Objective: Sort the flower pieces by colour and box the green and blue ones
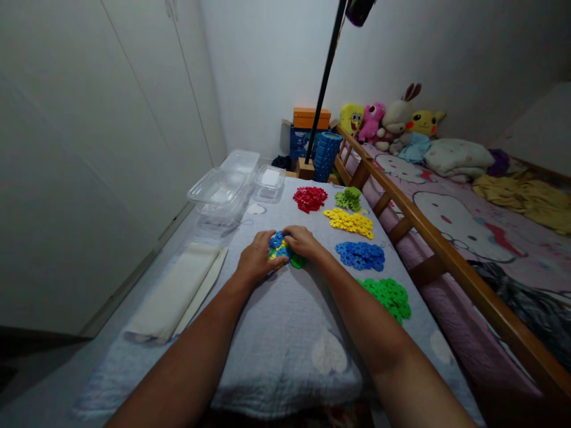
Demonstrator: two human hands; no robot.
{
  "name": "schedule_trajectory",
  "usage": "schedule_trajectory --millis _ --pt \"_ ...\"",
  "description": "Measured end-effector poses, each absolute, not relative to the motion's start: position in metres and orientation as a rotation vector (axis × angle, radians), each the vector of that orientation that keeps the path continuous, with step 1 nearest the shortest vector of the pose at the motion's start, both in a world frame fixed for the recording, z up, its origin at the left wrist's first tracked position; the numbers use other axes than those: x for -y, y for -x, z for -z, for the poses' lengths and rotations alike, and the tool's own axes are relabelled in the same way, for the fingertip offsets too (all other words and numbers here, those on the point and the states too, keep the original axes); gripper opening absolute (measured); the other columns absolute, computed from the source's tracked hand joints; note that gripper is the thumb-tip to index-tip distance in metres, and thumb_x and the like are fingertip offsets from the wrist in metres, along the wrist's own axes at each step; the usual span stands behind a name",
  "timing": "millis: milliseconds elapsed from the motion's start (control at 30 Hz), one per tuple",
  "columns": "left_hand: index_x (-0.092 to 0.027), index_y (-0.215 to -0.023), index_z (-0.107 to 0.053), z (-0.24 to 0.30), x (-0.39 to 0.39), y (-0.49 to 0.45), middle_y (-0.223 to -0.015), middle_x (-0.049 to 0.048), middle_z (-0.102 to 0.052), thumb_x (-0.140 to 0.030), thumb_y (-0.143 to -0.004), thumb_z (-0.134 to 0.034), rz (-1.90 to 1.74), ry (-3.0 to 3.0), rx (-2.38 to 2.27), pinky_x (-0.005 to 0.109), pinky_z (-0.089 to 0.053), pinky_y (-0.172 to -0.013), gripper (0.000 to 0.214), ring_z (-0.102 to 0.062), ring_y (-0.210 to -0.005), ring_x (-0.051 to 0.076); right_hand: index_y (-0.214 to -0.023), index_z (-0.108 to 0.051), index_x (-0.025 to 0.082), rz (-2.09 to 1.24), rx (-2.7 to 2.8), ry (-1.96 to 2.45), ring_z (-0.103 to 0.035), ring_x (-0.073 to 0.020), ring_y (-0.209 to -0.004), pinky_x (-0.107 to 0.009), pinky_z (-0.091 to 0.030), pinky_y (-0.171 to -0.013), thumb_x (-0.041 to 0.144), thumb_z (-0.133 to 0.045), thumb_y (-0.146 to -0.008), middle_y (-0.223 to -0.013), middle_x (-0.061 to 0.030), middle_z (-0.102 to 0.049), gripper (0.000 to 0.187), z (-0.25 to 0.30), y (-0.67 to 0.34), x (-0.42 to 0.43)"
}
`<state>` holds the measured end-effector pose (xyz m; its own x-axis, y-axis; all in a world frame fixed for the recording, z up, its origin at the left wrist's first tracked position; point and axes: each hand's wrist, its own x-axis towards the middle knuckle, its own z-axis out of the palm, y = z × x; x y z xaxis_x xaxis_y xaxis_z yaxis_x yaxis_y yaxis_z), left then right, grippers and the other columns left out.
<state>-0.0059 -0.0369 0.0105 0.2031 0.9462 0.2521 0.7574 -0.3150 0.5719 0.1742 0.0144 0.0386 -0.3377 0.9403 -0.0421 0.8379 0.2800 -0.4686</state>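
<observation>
Both my hands meet over a small cluster of joined plastic snowflake discs (pixel 280 247), blue, yellow and green, resting on the grey quilted cloth (pixel 285 333). My left hand (pixel 257 258) curls around its left side. My right hand (pixel 304 241) grips its right side with bent fingers. Sorted piles of discs lie to the right: red (pixel 310 198), light green (pixel 348 198), yellow (pixel 349 222), blue (pixel 360 254) and green (pixel 389 296).
Clear plastic containers (pixel 218 193) and a lid stand at the far left of the cloth. A folded cream cloth (pixel 176 292) lies on the left. A wooden bed rail (pixel 446 249) runs along the right, with plush toys (pixel 392 122) beyond. A black pole (pixel 325 80) rises behind.
</observation>
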Motion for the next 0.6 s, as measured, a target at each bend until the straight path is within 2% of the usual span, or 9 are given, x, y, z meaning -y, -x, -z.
schedule_trajectory --millis 133,267,433,600 --pt "-0.021 -0.145 -0.054 -0.013 0.039 0.005 -0.145 0.0132 -0.061 -0.043 -0.077 -0.084 -0.748 -2.148 -1.612 0.04 -0.055 -0.104 0.077 -0.065 -0.129 0.031 -0.119 -0.075 0.021 -0.692 2.19 1.476 -0.066 -0.0204 -0.121 -0.032 -0.045 -0.111 0.015 -0.054 -0.094 -0.128 -0.0071 -0.074 0.033 -0.043 -0.195 0.001" --pt "-0.021 -0.145 -0.054 -0.017 0.042 0.004 -0.145 0.0129 -0.062 -0.044 -0.079 -0.083 -0.672 -2.151 -1.621 0.04 -0.053 -0.106 0.076 -0.065 -0.129 0.03 -0.119 -0.074 0.02 -0.585 2.079 1.565 -0.062 -0.0218 -0.126 -0.036 -0.042 -0.115 0.012 -0.055 -0.092 -0.132 -0.0086 -0.072 0.034 -0.043 -0.217 0.019" --pt "-0.023 -0.146 -0.055 -0.021 0.044 0.001 -0.146 0.0116 -0.063 -0.046 -0.079 -0.083 -0.611 -2.158 -1.654 0.04 -0.053 -0.105 0.076 -0.065 -0.129 0.031 -0.133 -0.068 0.015 -0.417 2.08 1.785 -0.057 -0.0267 -0.131 -0.04 -0.04 -0.115 0.013 -0.056 -0.093 -0.14 -0.0145 -0.068 0.042 -0.033 -0.223 0.036" --pt "-0.025 -0.146 -0.055 -0.023 0.045 -0.001 -0.147 0.0107 -0.062 -0.049 -0.081 -0.081 -0.583 -2.168 -1.667 0.04 -0.053 -0.102 0.074 -0.065 -0.128 0.031 -0.14 -0.063 0.017 -0.366 2.09 1.89 -0.055 -0.0287 -0.131 -0.04 -0.041 -0.11 0.017 -0.057 -0.094 -0.144 -0.0147 -0.065 0.047 -0.026 -0.219 0.039"
